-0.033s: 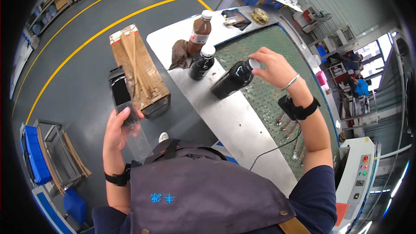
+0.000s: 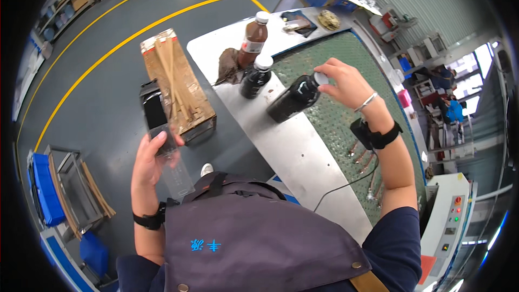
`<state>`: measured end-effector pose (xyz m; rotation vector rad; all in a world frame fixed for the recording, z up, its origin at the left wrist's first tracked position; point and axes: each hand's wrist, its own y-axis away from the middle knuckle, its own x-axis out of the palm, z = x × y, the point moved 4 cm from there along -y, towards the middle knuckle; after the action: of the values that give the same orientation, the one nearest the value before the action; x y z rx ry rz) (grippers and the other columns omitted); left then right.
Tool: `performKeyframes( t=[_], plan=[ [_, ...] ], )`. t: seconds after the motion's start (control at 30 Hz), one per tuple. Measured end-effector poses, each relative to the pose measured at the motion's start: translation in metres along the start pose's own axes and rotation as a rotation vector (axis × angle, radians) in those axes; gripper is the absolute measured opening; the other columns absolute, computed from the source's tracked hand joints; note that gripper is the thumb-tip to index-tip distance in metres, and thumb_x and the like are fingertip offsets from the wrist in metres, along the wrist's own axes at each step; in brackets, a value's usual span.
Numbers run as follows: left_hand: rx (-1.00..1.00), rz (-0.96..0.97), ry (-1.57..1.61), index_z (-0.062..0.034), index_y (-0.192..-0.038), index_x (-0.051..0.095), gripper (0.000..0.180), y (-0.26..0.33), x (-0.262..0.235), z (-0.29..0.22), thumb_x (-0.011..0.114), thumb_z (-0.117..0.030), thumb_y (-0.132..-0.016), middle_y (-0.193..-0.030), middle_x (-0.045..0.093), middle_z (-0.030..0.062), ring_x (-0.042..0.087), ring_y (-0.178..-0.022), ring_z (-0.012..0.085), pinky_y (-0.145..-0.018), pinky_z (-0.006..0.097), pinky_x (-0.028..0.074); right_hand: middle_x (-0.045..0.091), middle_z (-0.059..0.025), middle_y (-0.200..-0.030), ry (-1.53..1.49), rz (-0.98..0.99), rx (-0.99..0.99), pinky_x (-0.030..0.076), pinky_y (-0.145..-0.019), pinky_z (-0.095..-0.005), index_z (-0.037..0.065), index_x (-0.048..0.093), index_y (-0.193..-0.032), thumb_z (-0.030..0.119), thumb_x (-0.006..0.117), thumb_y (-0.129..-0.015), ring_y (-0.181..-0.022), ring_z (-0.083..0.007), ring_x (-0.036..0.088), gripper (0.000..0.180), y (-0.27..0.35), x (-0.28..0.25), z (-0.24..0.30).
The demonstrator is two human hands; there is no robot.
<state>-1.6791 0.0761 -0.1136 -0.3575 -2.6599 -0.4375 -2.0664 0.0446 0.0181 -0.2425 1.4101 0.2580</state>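
My right hand (image 2: 346, 84) grips the white-capped neck of a dark bottle (image 2: 289, 100), which hangs tilted over the edge between the white table (image 2: 292, 151) and the green textured belt (image 2: 335, 124). My left hand (image 2: 148, 157) is out to the left over the floor and holds a clear plastic sleeve (image 2: 173, 165) with a dark upper end. A small dark bottle (image 2: 255, 78) and a taller brown bottle (image 2: 254, 38), both with white caps, stand upright on the table's far end beside a crumpled brown wrapper (image 2: 228, 65).
An open cardboard box (image 2: 178, 84) stands on the grey floor left of the table, with a black box (image 2: 151, 105) against it. Blue bins (image 2: 46, 189) sit far left. A black cable (image 2: 346, 184) crosses the table. A control panel (image 2: 451, 216) lies at right.
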Motion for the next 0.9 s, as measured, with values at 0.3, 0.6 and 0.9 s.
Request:
performKeyframes(
  t=[0.3, 0.6, 0.9],
  plan=[
    [0.086, 0.042, 0.192, 0.0008, -0.12, 0.047, 0.038, 0.023, 0.045, -0.015, 0.049, -0.023, -0.091, -0.105, 0.06, 0.0125, 0.061, -0.094, 0.0229, -0.077, 0.038, 0.052, 0.051, -0.0183, -0.119, -0.143, -0.492, -0.052, 0.037, -0.096, -0.0401, 0.001, 0.05, -0.122, 0.025, 0.076, -0.066, -0.113, -0.0342, 0.047, 0.066, 0.033, -0.002, 0.044],
    [0.056, -0.038, 0.437, -0.002, -0.115, 0.051, 0.035, 0.05, 0.079, 0.003, 0.047, -0.03, -0.094, -0.096, 0.061, 0.0079, 0.061, -0.089, 0.02, -0.078, 0.035, 0.052, 0.039, -0.0214, -0.132, -0.647, -0.191, -0.539, 0.038, -0.098, -0.0397, -0.002, 0.031, -0.135, 0.038, 0.082, -0.056, -0.119, -0.0361, 0.043, 0.102, 0.052, 0.079, 0.198],
    [0.059, -0.041, 0.541, -0.005, -0.106, 0.054, 0.044, 0.066, 0.017, -0.014, 0.048, -0.046, -0.091, -0.09, 0.061, 0.006, 0.061, -0.085, 0.0175, -0.073, 0.031, 0.049, 0.036, -0.0225, -0.134, -0.737, -0.016, -0.56, 0.04, -0.097, -0.0395, -0.004, 0.022, -0.138, 0.045, 0.08, -0.057, -0.122, -0.0354, 0.042, 0.112, 0.019, 0.087, 0.264]
  ],
)
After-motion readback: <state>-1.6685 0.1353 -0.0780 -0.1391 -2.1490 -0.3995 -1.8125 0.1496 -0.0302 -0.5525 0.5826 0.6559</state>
